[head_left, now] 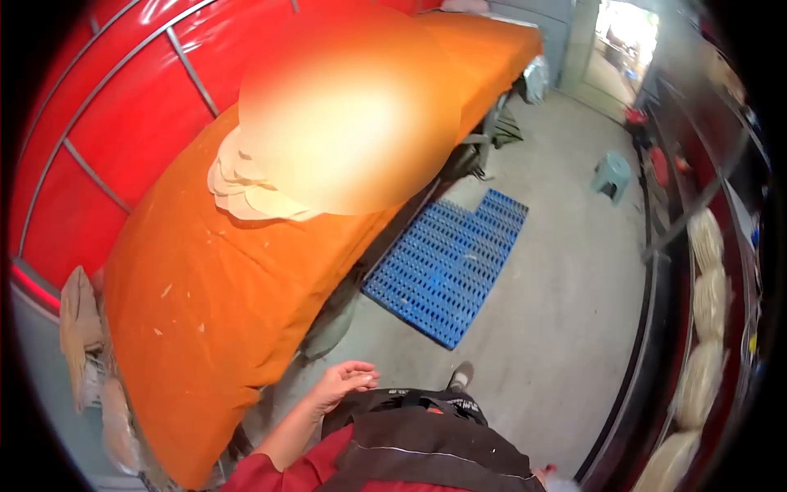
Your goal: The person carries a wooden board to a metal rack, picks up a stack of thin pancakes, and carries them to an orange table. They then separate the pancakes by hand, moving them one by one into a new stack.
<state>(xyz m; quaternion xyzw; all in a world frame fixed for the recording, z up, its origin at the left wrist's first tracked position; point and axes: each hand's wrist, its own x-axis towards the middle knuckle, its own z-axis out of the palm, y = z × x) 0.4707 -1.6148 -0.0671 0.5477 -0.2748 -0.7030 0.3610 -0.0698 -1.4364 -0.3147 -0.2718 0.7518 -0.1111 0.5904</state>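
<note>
My left hand (344, 384) hangs in front of my dark apron (438, 455), near the table's front edge, with its fingers loosely stretched and nothing visible in them. At the bottom edge only a sliver of my right hand (541, 474) shows, beside a blurry whitish patch; its fingers are hidden. The long table is covered with an orange cloth (238, 287). On the cloth lies a pile of thin, pale, rounded sheets (246, 193), overlapping one another and partly covered by a blurred area. Small pale scraps are scattered over the near part of the cloth.
A blue slatted plastic mat (447, 262) lies on the grey floor beside the table. Farther off stands a pale green stool (611, 175), near an open doorway (619, 49). Pale bundles in clear wrap (701, 373) line the right side. Red sheeting (106, 123) on metal bars backs the table.
</note>
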